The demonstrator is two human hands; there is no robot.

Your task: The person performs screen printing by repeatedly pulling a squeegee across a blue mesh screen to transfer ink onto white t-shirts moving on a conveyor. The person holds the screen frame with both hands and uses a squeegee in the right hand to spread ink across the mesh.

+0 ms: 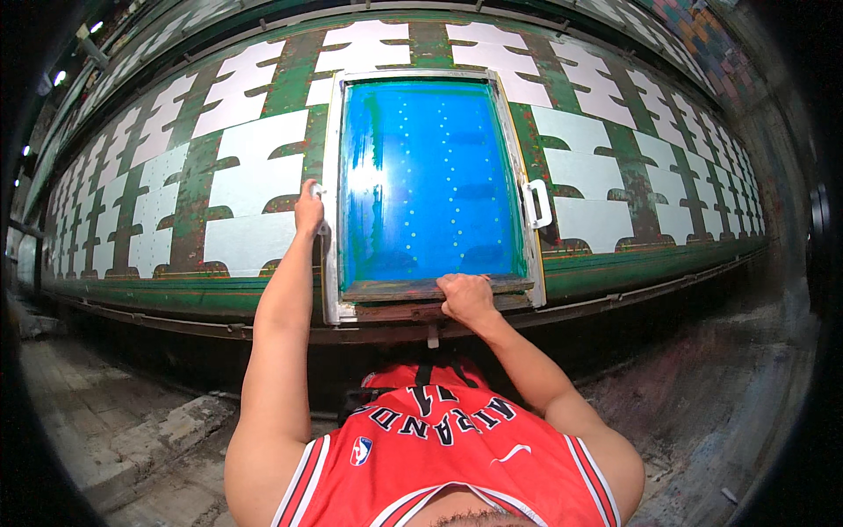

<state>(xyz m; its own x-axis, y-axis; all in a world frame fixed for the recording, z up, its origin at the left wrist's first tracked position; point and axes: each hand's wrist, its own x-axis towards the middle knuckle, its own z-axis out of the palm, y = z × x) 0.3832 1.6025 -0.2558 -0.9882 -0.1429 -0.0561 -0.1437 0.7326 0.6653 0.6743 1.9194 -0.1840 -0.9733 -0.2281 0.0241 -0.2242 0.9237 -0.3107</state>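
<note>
A screen-printing frame [333, 132] with a pale metal rim lies on the long green table in front of me. Its blue mesh [421, 176] carries rows of small light dots, and dark green ink smears run along its edges. My left hand [308, 211] is closed round the white handle [318, 191] on the frame's left side. Across the near end of the mesh lies a squeegee [386, 288] with a long, worn bar. My right hand [467, 297] grips it right of its middle, fingers curled over the top. The right-hand white handle [539, 204] is untouched.
White cut fabric panels [255, 184] lie in rows on the green printing table [193, 206], left, right and beyond the frame. A metal rail [237, 330] runs along its near edge. Another table with panels stands farther back. Rough concrete floor [114, 439] shows below.
</note>
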